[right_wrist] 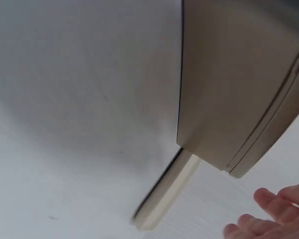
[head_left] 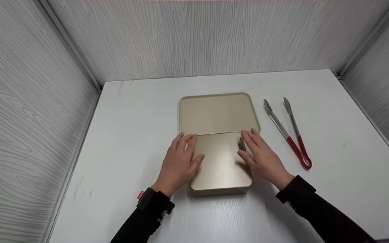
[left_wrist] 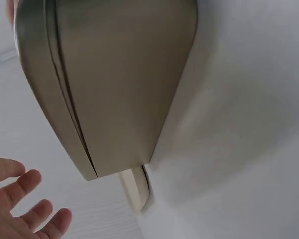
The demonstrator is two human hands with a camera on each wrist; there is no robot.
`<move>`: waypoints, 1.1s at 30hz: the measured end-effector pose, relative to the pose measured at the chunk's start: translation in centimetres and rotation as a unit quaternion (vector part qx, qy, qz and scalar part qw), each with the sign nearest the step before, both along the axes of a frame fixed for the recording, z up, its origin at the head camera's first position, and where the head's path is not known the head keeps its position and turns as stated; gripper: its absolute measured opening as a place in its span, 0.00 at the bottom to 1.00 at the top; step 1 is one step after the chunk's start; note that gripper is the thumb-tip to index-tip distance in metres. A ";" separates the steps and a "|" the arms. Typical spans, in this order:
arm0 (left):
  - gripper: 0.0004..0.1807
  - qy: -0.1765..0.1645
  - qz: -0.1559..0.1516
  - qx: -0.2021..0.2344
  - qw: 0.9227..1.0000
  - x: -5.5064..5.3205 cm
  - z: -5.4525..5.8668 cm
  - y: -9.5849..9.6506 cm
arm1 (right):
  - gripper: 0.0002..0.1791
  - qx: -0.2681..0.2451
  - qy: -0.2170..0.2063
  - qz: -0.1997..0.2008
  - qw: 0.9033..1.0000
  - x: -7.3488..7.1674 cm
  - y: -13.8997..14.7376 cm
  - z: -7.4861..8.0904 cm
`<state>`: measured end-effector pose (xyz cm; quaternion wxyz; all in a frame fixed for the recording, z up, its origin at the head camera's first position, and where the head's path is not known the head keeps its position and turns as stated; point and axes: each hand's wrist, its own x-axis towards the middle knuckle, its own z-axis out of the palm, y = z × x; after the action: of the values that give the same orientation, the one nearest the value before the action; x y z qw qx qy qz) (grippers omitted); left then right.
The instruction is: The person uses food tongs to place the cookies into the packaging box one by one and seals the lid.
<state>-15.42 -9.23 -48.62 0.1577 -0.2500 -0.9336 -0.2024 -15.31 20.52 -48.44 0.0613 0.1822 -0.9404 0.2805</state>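
Observation:
A champagne-gold lidded metal tin sits upright in front of me, its rounded lid on; a seam runs along its side in both wrist views. My left hand is at the tin's left side with spread, relaxed fingers. Opposite it, my right hand holds its extended fingers beside the right edge, their dark reflection showing on the lid. Both wrist views show a gap between the fingers and the tin. Behind the tin lies a shallow beige tray, its near edge covered by the tin.
Tongs with red handles and grey metal arms lie spread to the right of the tin and tray. The white table is bordered by grey wood-grain panels at the back and both sides.

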 end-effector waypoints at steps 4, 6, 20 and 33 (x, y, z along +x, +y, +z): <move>0.42 -0.024 -0.043 -0.073 0.996 0.6 -0.1 0.9 | 0.43 0.070 0.026 0.046 0.996 0.2 -1.1 -0.2; 0.44 -0.045 -0.053 -0.104 0.992 0.7 -0.4 1.3 | 0.45 0.099 0.039 0.065 0.992 0.2 -1.5 -0.6; 0.52 -0.080 -0.063 -0.152 0.983 0.9 -2.8 1.8 | 0.50 0.152 0.073 0.097 0.981 0.3 -2.5 -2.4; 0.50 -0.097 -0.061 -0.149 0.982 0.6 -2.7 1.8 | 0.49 0.157 0.021 0.081 0.984 0.4 -2.5 -2.0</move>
<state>-14.85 -7.43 -51.31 0.0147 -0.3062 -0.9473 -0.0934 -14.91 17.97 -50.39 0.0288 0.2710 -0.9534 0.1293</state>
